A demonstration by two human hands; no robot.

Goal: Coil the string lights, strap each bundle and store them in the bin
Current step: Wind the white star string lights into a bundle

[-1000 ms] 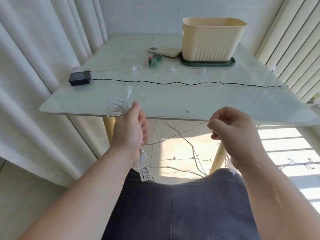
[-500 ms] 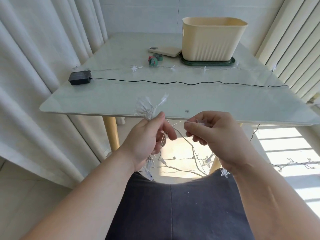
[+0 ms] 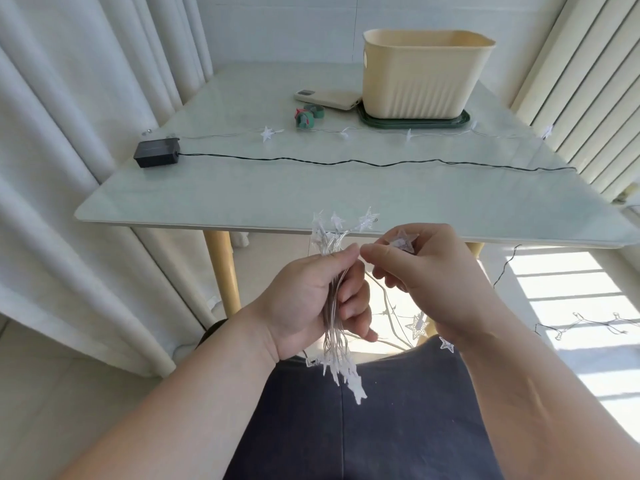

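Note:
My left hand (image 3: 313, 303) grips a folded bundle of clear star string lights (image 3: 334, 299); stars stick out above my fist and below it. My right hand (image 3: 426, 278) pinches one clear star (image 3: 403, 241) of the same strand right beside the bundle's top. The loose end of the strand hangs down below the table to the floor. A second star strand (image 3: 268, 133) and a black wire (image 3: 346, 163) with a black battery box (image 3: 156, 153) lie across the glass table. The cream bin (image 3: 420, 76) stands at the back on a green lid.
Green and red straps (image 3: 306, 116) and a cream power bank (image 3: 329, 98) lie left of the bin. The table edge (image 3: 194, 223) runs just beyond my hands. Curtains hang at left, blinds at right. More wire (image 3: 588, 322) lies on the sunlit floor.
Both hands have come together in front of me. My left hand swung the bundle right and upright; my right hand brought a star up next to the bundle's top.

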